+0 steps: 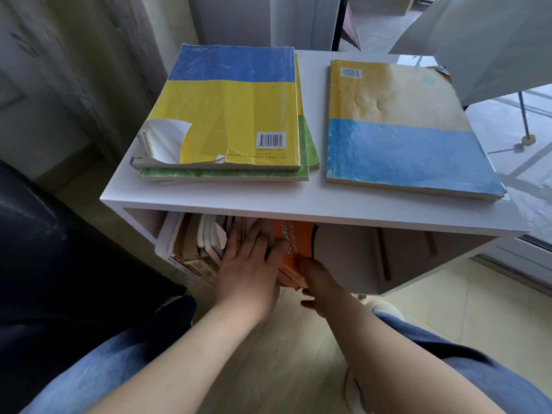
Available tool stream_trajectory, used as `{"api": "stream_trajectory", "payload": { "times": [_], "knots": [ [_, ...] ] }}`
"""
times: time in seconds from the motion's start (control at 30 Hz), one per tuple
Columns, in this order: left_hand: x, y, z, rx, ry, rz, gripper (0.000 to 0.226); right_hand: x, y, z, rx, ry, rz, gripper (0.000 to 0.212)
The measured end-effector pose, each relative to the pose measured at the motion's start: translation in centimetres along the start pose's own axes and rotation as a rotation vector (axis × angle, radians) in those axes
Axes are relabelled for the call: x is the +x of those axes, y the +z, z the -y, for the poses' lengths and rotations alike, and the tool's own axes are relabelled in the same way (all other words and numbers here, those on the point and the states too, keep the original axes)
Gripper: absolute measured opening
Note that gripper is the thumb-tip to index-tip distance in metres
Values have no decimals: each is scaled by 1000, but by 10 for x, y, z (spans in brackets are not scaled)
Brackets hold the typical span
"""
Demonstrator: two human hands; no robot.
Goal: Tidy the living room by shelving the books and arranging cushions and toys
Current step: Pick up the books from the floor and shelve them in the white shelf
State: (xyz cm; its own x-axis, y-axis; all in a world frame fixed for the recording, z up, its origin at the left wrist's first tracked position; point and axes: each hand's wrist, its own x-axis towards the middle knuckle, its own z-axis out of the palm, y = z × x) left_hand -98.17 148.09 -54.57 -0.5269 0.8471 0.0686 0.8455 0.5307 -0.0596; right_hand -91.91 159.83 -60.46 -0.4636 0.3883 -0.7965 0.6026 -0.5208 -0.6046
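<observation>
Standing upright in the open compartment of the white shelf unit (313, 204), the orange book (294, 243) sits at the right end of a row of worn books (194, 243). The left grip (248, 264) lies flat, fingers straight, against its spine and the neighbouring books. The right grip (313, 279) curls round its lower edge. The unit's top board hides the book's upper part. On that top a blue-and-yellow book (233, 109) lies stacked on a green book (309, 144), with a yellow-and-light-blue book (403, 130) apart to the right. The orange cover shows pale lettering and a black curve.
</observation>
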Motion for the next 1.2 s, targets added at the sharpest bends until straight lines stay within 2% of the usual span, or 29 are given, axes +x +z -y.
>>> {"api": "stream_trajectory", "payload": {
  "times": [0.13,0.33,0.43,0.53,0.6,0.7,0.77,0.87,0.93,1.0,1.1,1.17,1.2],
  "knots": [
    [-6,-3,7,-90,46,-44,67,-19,-6,12,-143,-147,-57,9],
    [-14,-39,2,-200,3,101,46,-65,-21,33,-267,-278,-37,11],
    [-18,-55,0,-353,-58,54,38,-83,-30,36,-290,-282,-55,14],
    [-21,-82,-4,-444,-89,-33,32,-115,-35,45,-226,-297,-27,20],
    [-18,-92,-6,-487,-100,-143,28,-136,-38,54,-211,-329,41,12],
    [-11,-115,-10,-489,-88,-278,24,-165,-35,75,-275,-417,131,15],
    [-5,-134,-9,-450,-71,-367,21,-178,-36,90,-318,-563,63,17],
    [6,-157,-4,-388,-107,-444,17,-186,-40,110,-258,-800,-181,14],
    [18,-166,0,-358,-124,-365,23,-190,-44,122,-381,-914,-345,18],
    [35,-168,7,-288,-130,-205,36,-184,-50,129,-657,-932,-431,30],
    [54,-164,13,-256,-195,102,54,-168,-57,136,-1079,-763,-413,55],
    [62,-157,16,-236,-248,239,61,-159,-59,135,-1210,-698,-388,62],
    [64,-155,16,-183,-253,255,62,-155,-59,136,-1233,-698,-395,64]
  ]
}}
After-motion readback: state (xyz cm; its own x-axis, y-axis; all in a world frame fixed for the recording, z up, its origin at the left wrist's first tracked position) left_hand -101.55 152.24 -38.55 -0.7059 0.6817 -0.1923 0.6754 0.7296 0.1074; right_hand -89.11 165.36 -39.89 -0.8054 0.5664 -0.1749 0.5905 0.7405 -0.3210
